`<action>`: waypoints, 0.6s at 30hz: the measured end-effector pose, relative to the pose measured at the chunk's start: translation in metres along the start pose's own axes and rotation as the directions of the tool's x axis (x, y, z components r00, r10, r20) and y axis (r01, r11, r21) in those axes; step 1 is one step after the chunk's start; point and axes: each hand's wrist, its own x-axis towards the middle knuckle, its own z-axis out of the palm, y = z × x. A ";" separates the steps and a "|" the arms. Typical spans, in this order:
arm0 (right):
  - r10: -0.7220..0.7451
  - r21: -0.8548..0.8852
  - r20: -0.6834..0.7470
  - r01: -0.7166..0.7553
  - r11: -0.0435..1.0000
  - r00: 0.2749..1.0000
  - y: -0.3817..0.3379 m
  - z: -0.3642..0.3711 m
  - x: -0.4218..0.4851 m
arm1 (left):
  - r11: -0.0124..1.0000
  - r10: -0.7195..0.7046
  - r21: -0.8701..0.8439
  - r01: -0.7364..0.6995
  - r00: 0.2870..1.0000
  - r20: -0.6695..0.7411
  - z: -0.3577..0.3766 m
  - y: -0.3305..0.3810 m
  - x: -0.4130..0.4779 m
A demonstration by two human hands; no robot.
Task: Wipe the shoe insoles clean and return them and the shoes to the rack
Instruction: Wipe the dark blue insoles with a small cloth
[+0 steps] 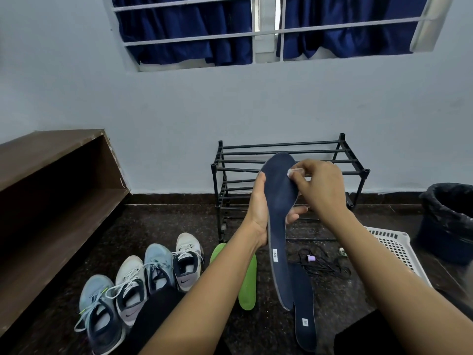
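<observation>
head view: wiping step in hand. left grip clamped round navy insole, held upright before rack. right grip pinches white wipe on its toe end. next: likely stroke down to heel, then second navy insole, green insoles on floor; shoes unracked.

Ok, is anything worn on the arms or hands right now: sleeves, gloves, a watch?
Nothing that shows. The left hand and right hand are bare, with no gloves and no rings visible. There is no watch or band at either wrist, and no sleeve comes into view anywhere up to the bottom edge of the picture.
</observation>
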 end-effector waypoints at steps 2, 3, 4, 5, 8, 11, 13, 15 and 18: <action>-0.030 0.030 0.020 0.030 0.999 0.999 -0.003 0.001 -0.002 | 1.000 0.015 -0.020 -0.015 1.000 0.009 -0.003 0.001 0.003; -0.049 0.034 0.041 0.048 0.998 0.998 -0.005 0.002 -0.004 | 0.999 0.024 -0.033 -0.024 1.000 0.014 -0.005 0.002 0.003; -0.067 0.038 0.066 0.065 0.997 0.996 -0.009 0.002 -0.008 | 0.999 0.030 -0.046 -0.029 0.999 0.019 -0.006 0.002 0.005; -0.087 0.036 0.094 0.084 0.996 0.992 -0.013 0.004 -0.012 | 0.998 0.033 -0.053 -0.032 0.999 0.019 -0.009 0.003 0.006; -0.185 -0.015 0.170 0.190 0.982 0.968 -0.021 0.012 -0.028 | 0.998 0.047 -0.035 -0.047 0.999 -0.007 -0.018 0.004 0.011; -0.243 -0.026 0.223 0.255 0.967 0.944 -0.030 0.018 -0.042 | 0.998 0.061 -0.032 -0.061 0.998 -0.015 -0.025 0.006 0.011; -0.255 -0.035 0.260 0.273 0.961 0.931 -0.034 0.018 -0.045 | 0.998 0.058 -0.037 -0.059 0.998 -0.039 -0.027 0.008 0.010; -0.246 -0.021 0.309 0.266 0.964 0.919 -0.037 0.013 -0.044 | 0.998 0.046 -0.049 -0.049 0.998 -0.052 -0.028 0.009 0.009; -0.172 0.129 0.324 0.137 0.982 0.930 -0.036 0.001 -0.037 | 0.997 0.034 -0.062 -0.035 0.999 -0.029 -0.027 0.013 0.005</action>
